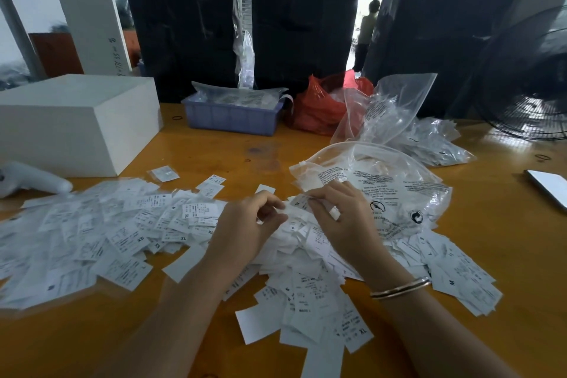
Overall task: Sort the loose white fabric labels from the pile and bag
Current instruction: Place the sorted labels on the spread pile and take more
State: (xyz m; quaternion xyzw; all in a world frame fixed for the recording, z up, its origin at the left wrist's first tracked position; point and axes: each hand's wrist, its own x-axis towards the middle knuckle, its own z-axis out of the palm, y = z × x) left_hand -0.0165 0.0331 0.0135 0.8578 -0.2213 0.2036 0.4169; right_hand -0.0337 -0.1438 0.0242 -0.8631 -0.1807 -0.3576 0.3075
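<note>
Currently, L to R: spread labels (101, 233) on table (251, 150), sizes XS/XL legible. Left hand (248, 224) pinching one label at central pile (294, 258); right hand (340, 215) pinching another label, approx. above pile. Clear bag (395, 190) just beyond, touching pile. Step: picking/sorting, early. Next: read size, place w/ matching group.

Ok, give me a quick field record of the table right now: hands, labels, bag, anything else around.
left hand: fingers curled, pinching labels over the centre of the pile
right hand: pinching a white label; bangles on the wrist
labels: loose white pile spread across the orange table; XS, S, M, XL prints visible
clear bag: lies just behind the hands, printed text, labels inside
far side: white box, blue crate, red bag
right edge: fan
</note>
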